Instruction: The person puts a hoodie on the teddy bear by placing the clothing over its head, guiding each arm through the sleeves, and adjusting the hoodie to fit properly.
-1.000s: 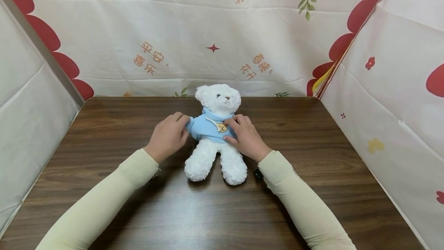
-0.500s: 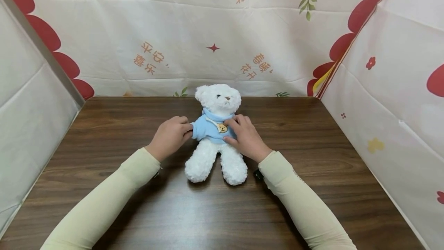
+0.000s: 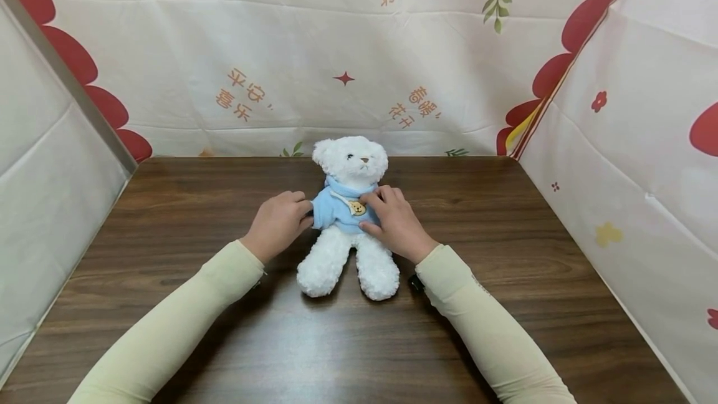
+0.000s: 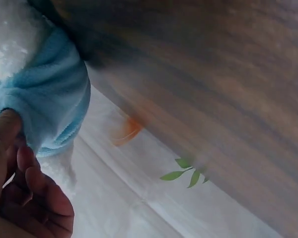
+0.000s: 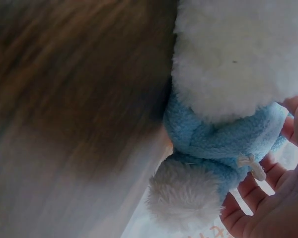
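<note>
A white plush teddy bear (image 3: 322,264) in a light blue hoodie (image 3: 333,211) is on the brown table, its legs pointing toward me. My left hand (image 3: 277,224) pinches the hoodie's sleeve at the bear's side. In the left wrist view, that thumb is at the opening of the bunched sleeve (image 4: 52,96); the bear's arm inside is hidden. My right hand (image 3: 401,224) holds the bear's opposite side, thumb and forefinger on the hoodie front beside a bear-face patch (image 3: 357,207). The right wrist view shows a white paw (image 5: 184,196) and a cord end (image 5: 253,166) near my right fingers.
The wood-grain table (image 3: 488,304) extends on both sides of the bear and in front of it. A printed white cloth (image 3: 348,42) hangs behind the table. More cloth panels stand along the left and right edges.
My left hand has moved slightly right and down with the sleeve, which no longer stretches out sideways. The bear has shifted slightly left. My right hand has barely moved.
</note>
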A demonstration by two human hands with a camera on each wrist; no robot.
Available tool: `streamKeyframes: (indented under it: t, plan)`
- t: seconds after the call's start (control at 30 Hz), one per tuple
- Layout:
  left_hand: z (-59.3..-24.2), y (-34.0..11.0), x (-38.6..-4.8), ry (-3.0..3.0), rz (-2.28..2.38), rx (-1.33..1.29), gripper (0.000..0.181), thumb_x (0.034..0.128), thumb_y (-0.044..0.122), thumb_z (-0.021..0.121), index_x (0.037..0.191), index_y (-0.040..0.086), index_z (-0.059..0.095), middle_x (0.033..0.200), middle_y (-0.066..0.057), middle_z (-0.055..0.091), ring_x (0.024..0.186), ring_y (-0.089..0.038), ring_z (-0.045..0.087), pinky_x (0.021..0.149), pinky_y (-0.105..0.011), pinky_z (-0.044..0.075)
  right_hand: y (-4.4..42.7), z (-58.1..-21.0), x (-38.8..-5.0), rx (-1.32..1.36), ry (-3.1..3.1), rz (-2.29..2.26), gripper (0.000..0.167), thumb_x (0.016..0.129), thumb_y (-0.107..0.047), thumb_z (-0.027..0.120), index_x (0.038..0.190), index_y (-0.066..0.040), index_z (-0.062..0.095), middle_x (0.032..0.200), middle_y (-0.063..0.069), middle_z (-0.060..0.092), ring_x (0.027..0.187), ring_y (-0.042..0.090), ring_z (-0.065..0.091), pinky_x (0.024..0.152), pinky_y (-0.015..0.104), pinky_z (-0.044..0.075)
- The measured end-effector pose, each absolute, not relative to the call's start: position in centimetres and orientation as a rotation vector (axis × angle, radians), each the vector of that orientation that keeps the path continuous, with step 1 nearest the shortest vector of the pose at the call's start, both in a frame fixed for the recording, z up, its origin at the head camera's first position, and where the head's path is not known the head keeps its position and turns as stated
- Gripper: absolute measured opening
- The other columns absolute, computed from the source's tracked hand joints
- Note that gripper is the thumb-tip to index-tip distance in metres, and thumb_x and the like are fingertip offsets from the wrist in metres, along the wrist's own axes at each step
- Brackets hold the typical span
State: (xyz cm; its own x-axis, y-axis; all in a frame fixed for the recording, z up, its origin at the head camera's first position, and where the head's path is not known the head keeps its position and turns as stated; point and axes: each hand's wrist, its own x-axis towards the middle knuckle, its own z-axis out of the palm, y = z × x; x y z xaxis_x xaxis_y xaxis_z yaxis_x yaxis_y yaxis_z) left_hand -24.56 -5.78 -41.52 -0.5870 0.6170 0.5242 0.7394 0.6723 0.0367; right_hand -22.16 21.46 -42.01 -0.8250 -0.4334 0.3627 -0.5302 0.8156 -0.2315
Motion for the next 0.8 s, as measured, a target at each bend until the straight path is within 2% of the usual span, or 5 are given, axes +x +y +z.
streamKeyframes:
  t: [0.17,0.43,0.8]
  plan:
    - [-41.9,-5.7,-24.3,-2.385,-0.363,-1.054,0.013,0.0822,0.007,0.08,0.077,0.007,0.069,0.071,-0.003,0.052,0.064,-0.02,0.053,0.059,-0.033,0.049,21.4,-42.1,-22.1,0.731,-2.71,0.471,0.043,0.091,-0.027,0.075,0.127,-0.012,0.057,0.113,0.012,0.046,0.104,0.033,0.044,0.079,0.045,0.042]
    - [-42.4,-5.4,-24.6,-2.269,-0.391,-1.042,0.014,0.0807,0.002,0.079,0.075,0.006,0.067,0.07,-0.004,0.052,0.061,-0.02,0.051,0.054,-0.032,0.044,21.4,-42.2,-22.2,0.741,-2.694,0.451,0.042,0.09,-0.026,0.075,0.126,-0.012,0.058,0.112,0.011,0.046,0.102,0.033,0.044,0.078,0.045,0.042]
    - [-41.7,-6.6,-26.1,-2.243,-0.329,-0.985,0.013,0.0818,-0.004,0.069,0.073,0.005,0.067,0.069,-0.005,0.054,0.062,-0.025,0.048,0.052,-0.034,0.033,21.7,-42.3,-22.2,0.739,-2.725,0.421,0.042,0.092,-0.025,0.074,0.128,-0.014,0.057,0.116,0.012,0.044,0.102,0.031,0.042,0.078,0.046,0.041]
